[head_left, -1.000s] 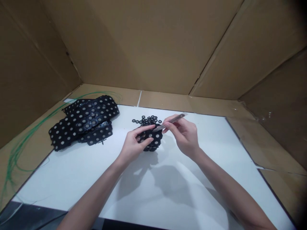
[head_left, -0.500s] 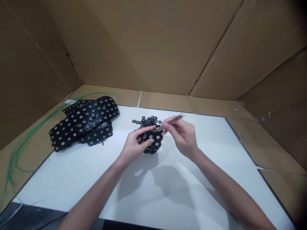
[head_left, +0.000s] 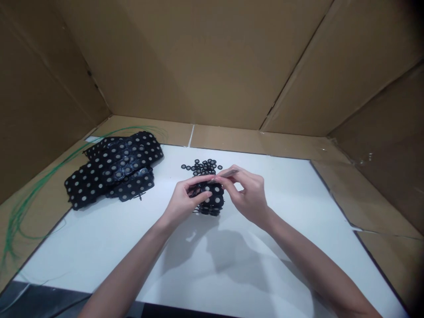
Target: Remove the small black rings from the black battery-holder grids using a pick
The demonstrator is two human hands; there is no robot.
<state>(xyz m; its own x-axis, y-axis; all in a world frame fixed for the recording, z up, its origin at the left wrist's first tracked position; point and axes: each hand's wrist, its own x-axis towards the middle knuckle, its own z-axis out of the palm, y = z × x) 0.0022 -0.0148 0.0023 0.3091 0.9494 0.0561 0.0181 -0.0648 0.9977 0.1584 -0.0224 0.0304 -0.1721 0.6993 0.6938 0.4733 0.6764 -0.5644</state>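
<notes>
My left hand point(head_left: 187, 196) grips a small black piece with pale round dots point(head_left: 212, 199), thumb on its near face and fingers along its far edge. The piece is raised a little toward me at the middle of the white board. My right hand point(head_left: 250, 190) pinches a slim, flat grey tool point(head_left: 231, 171), most of it hidden by the fingers. Its tip meets the far edge of the dotted piece beside my left fingertips, and I cannot tell its exact kind. Just beyond lie several loose small black rings with pale centres point(head_left: 206, 165).
At the left rests a stack of larger black dotted sheets point(head_left: 88, 184). Thin green strands point(head_left: 24, 207) curve along the left edge. Cardboard walls point(head_left: 198, 57) enclose the back and sides of the white board point(head_left: 291, 198).
My right hand has moved slightly left and closer to the left fingertips, and the grey tool lies lower and is more covered. My left hand keeps its hold on the dotted piece.
</notes>
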